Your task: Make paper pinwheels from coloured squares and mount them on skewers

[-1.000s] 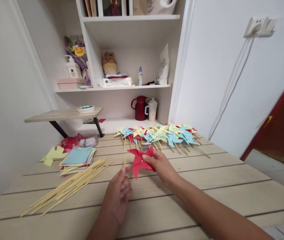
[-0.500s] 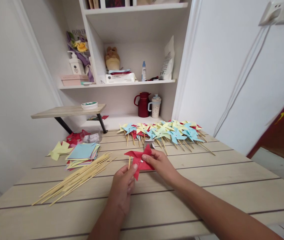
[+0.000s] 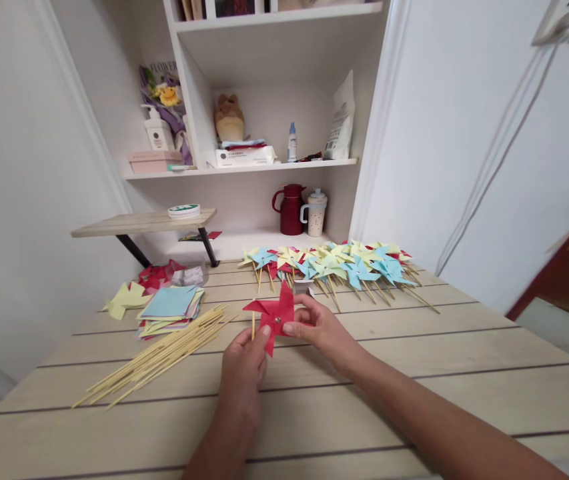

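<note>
1. Left of the grip: thin, pale wooden sticks [image 3: 159,355], with stacked square multicoloured paper sheets [image 3: 169,302] just behind.
2. Left hand [image 3: 244,360]: pinching a red paper pinwheel [image 3: 278,308] and a slim tan stick [image 3: 253,325].
3. Right hand [image 3: 321,331]: narrowed onto the pinwheel's right edge.
4. Beyond, rightward: yellow, blue and red stick-mounted paper pinwheels [image 3: 331,267].

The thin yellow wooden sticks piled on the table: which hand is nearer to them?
Left. The left hand is just right of the piled sticks; the right hand is farther right, at the red paper pinwheel's edge.
</note>
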A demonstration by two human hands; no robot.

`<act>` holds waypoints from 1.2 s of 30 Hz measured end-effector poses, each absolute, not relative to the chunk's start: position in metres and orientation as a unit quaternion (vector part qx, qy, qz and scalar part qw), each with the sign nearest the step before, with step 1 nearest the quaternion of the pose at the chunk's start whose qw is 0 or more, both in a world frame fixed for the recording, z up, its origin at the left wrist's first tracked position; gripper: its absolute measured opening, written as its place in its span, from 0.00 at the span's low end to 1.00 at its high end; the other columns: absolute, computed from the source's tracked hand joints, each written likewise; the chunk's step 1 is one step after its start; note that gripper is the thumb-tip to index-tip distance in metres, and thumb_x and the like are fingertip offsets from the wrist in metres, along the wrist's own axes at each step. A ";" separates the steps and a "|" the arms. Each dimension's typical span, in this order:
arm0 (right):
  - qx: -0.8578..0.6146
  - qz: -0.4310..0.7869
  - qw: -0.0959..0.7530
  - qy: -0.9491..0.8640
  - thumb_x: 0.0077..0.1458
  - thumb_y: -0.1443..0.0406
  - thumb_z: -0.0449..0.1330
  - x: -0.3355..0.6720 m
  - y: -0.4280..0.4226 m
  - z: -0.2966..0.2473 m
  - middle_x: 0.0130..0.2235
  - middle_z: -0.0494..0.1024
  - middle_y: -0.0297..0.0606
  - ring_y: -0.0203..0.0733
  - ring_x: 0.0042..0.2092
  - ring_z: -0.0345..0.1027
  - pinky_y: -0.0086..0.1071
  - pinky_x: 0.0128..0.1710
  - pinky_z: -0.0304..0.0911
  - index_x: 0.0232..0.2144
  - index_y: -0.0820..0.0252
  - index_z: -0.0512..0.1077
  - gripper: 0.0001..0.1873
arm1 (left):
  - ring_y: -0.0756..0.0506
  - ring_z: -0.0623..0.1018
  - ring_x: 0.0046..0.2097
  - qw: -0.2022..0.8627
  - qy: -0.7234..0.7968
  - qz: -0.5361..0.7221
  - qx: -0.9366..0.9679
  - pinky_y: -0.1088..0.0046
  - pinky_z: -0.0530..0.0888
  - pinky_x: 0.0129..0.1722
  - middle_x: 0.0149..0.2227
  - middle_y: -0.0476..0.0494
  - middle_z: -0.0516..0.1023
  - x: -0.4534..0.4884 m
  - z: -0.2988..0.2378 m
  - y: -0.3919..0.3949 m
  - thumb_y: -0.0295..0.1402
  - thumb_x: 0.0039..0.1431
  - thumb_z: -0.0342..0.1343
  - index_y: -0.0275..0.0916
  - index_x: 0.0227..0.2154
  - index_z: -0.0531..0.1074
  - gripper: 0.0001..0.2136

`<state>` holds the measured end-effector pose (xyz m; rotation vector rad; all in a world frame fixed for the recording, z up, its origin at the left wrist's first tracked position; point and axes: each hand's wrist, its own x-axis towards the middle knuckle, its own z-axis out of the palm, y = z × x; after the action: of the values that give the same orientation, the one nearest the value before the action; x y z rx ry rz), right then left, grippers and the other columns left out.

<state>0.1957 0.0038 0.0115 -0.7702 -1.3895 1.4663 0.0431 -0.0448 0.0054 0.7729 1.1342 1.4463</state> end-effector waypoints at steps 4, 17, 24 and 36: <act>-0.300 0.608 0.478 -0.558 0.44 0.58 0.72 0.195 0.003 0.014 0.26 0.74 0.26 0.36 0.30 0.67 0.32 0.36 0.60 0.41 0.56 0.71 0.23 | 0.58 0.48 0.18 0.521 0.493 0.611 0.334 0.80 0.45 0.18 0.16 0.61 0.56 0.044 0.005 -0.045 0.45 0.44 0.68 0.37 0.28 0.70 0.18; -0.263 0.620 0.494 -0.549 0.43 0.61 0.73 0.193 -0.004 0.023 0.41 0.83 0.38 0.43 0.42 0.78 0.40 0.47 0.69 0.42 0.56 0.74 0.22 | 0.50 0.65 0.24 0.426 0.500 0.625 0.421 0.77 0.59 0.24 0.19 0.52 0.70 0.049 0.008 -0.047 0.39 0.46 0.66 0.38 0.26 0.79 0.09; -0.312 0.456 0.543 -0.632 0.51 0.61 0.68 0.198 0.001 0.014 0.30 0.80 0.36 0.40 0.32 0.73 0.35 0.35 0.68 0.29 0.58 0.76 0.07 | 0.54 0.52 0.19 0.478 0.492 0.597 0.416 0.78 0.50 0.20 0.15 0.59 0.56 0.050 0.008 -0.049 0.46 0.48 0.65 0.37 0.33 0.77 0.16; -0.157 0.012 0.604 -0.782 0.59 0.70 0.61 0.219 -0.011 0.031 0.33 0.82 0.38 0.47 0.39 0.74 0.43 0.39 0.70 0.45 0.49 0.78 0.14 | 0.55 0.50 0.18 0.493 0.482 0.648 0.324 0.81 0.47 0.18 0.17 0.61 0.52 0.046 0.014 -0.055 0.46 0.53 0.58 0.41 0.41 0.67 0.17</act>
<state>0.2186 -0.0108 0.0305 -0.3630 -1.8095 0.0282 0.0461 -0.0553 0.0144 0.7852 1.1697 1.5721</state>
